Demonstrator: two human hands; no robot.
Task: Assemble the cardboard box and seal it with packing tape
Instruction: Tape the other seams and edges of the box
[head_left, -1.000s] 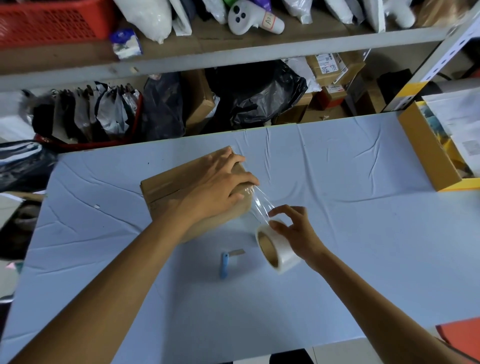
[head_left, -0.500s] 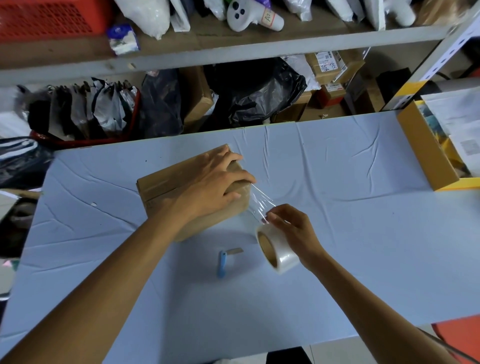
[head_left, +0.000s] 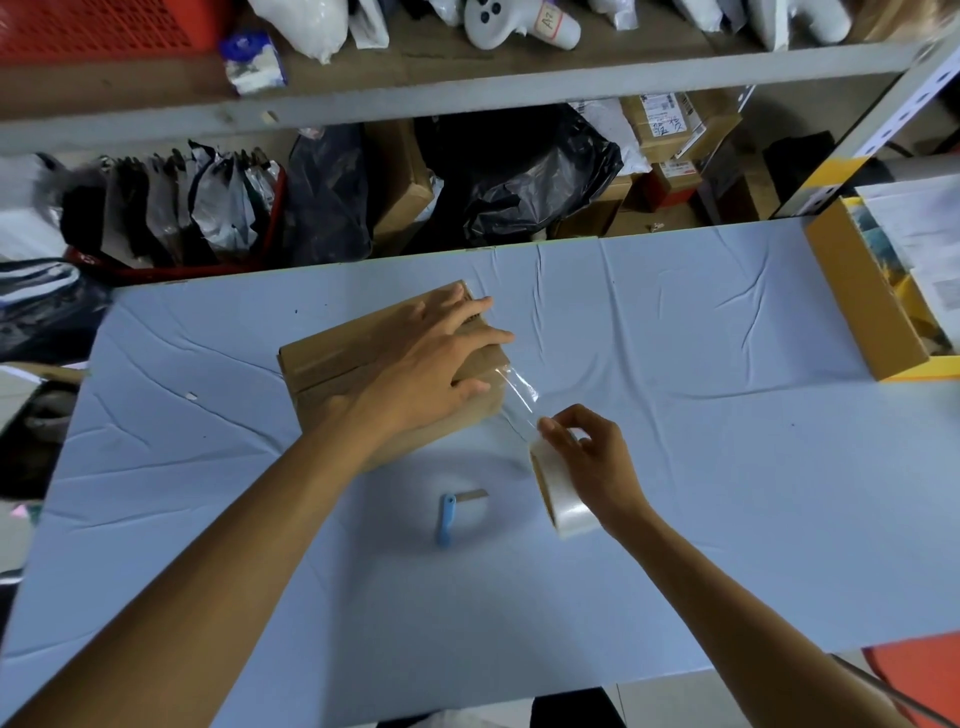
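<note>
Left hand (head_left: 431, 374) has flattened, fingers now straight across the box (head_left: 332, 364) on the table (head_left: 675, 519).
Its palm hides much of the seam; clear tape (head_left: 519, 395) is hard to trace at the box's right edge. Right hand (head_left: 597, 462), just right of the box, grips the roll (head_left: 563, 506); a knife (head_left: 447, 519) lies nearer than the box.

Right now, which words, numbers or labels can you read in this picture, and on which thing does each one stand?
"A2", handwritten, probably: sticker on the white controller on the top shelf.
Shipping label on a brown parcel: print and handwriting too small to read.
Red strip just below it: blurred.
Papers at the right: too small.
Cardboard box and tape roll: no text visible.
</note>
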